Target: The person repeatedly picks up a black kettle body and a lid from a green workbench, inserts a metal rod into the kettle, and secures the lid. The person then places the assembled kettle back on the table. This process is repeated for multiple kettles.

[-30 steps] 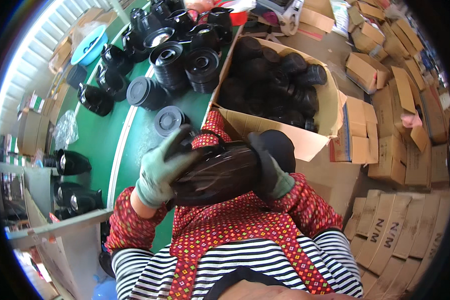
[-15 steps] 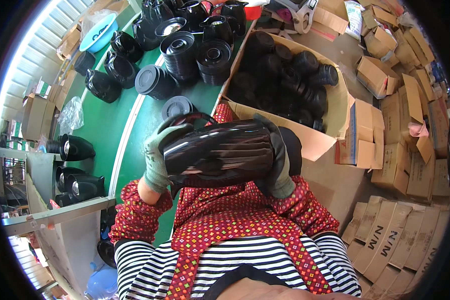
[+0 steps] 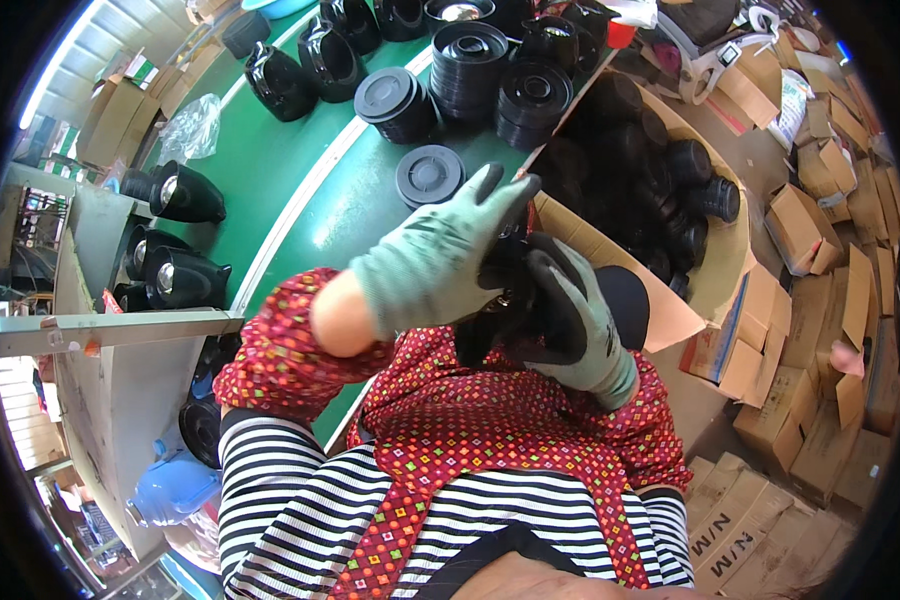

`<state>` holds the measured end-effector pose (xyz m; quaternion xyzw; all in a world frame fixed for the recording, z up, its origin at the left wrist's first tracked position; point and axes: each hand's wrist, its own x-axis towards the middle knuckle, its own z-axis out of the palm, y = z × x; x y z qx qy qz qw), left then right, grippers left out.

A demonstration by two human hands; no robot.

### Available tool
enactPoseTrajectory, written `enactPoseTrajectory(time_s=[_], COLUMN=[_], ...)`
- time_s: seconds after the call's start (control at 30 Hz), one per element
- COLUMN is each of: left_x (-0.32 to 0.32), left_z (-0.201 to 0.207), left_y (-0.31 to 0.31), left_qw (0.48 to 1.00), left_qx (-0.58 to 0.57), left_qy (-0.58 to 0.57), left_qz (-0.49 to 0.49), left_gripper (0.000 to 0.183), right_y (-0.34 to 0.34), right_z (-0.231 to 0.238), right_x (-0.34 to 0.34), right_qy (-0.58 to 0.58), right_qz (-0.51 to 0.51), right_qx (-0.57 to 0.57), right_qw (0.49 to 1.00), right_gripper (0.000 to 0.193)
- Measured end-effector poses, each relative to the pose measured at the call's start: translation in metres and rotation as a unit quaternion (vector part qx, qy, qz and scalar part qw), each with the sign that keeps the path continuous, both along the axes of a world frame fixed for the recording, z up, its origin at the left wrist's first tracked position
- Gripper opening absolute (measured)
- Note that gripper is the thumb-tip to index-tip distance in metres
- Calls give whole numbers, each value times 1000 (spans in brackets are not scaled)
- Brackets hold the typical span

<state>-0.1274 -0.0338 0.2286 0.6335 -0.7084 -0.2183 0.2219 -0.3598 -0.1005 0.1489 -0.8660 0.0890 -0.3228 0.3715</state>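
A glossy black vacuum jug (image 3: 482,335) is held in front of my chest, now seen nearly end-on and partly hidden by my gloves. My right hand (image 3: 577,320), in a pale green glove with a dark palm, is closed round its right side. At its upper left my left hand (image 3: 445,248), gloved alike, has its fingers stretched out and apart. Its thumb is beside or against the jug; actual contact cannot be made out. Just beyond my left hand, a round black lid (image 3: 430,175) lies on the green worktable (image 3: 320,215).
Stacks of black lids (image 3: 467,75) and several black jugs (image 3: 282,85) stand at the table's far side. More jugs (image 3: 185,275) lie at the left by a metal rail (image 3: 110,330). An open carton (image 3: 660,310) of black parts stands right, with brown boxes (image 3: 800,400) beyond.
The jug has turned from lying crosswise to end-on. My left hand has left its end and come over its upper left, fingers spread. The table has shifted right and up in view.
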Motion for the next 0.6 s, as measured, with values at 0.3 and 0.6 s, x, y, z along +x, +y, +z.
enactPoseTrajectory(time_s=[0.3, 0.6], left_x=[26, 14], left_z=[-17, -35], left_y=[16, -2], left_qw=[984, 970], left_qx=[-47, -50], left_qy=[31, -31], left_qz=[-168, -238], left_gripper=[103, 76], right_y=[-18, -7], right_z=[15, 41], right_x=[-22, -25], right_qy=[63, 176], right_qz=[-2, -21], right_qx=[29, -73], right_qw=[998, 981], right_gripper=[96, 78])
